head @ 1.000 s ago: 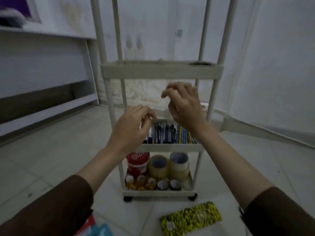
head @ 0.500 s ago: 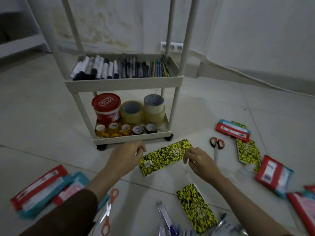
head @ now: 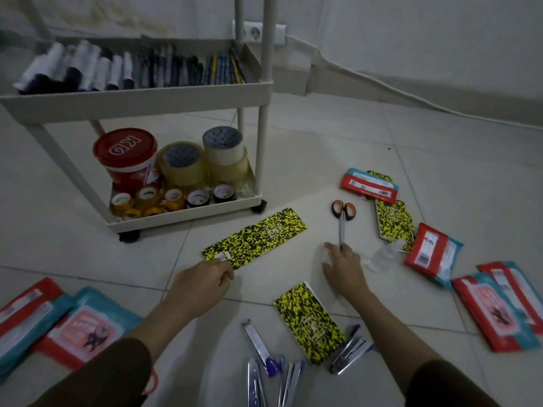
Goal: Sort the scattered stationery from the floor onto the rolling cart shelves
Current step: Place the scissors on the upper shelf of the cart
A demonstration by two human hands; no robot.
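Observation:
A white rolling cart (head: 141, 99) stands at the upper left, pens and markers on its middle shelf, tape rolls and a red tub (head: 126, 157) on its bottom shelf. A long yellow-and-black speckled pack (head: 255, 237) lies on the floor before it. My left hand (head: 205, 279) pinches that pack's near left corner. My right hand (head: 342, 265) lies flat with spread fingers on the tile, its fingertips at the blade tip of the orange-handled scissors (head: 342, 214). A second speckled pack (head: 308, 321) lies between my forearms.
Red-and-teal packets lie scattered at the left (head: 67, 324) and right (head: 499, 304). Another speckled pack (head: 393, 220) and a red packet (head: 370, 188) sit beyond the scissors. Staplers and metal tools (head: 349, 351) lie near my arms. A wall socket (head: 255, 32) is behind the cart.
My view has dropped from the cart to the floor. Both hands came down from the cart; the left now pinches the speckled pack's corner, and the right has slid right to the scissors' tip.

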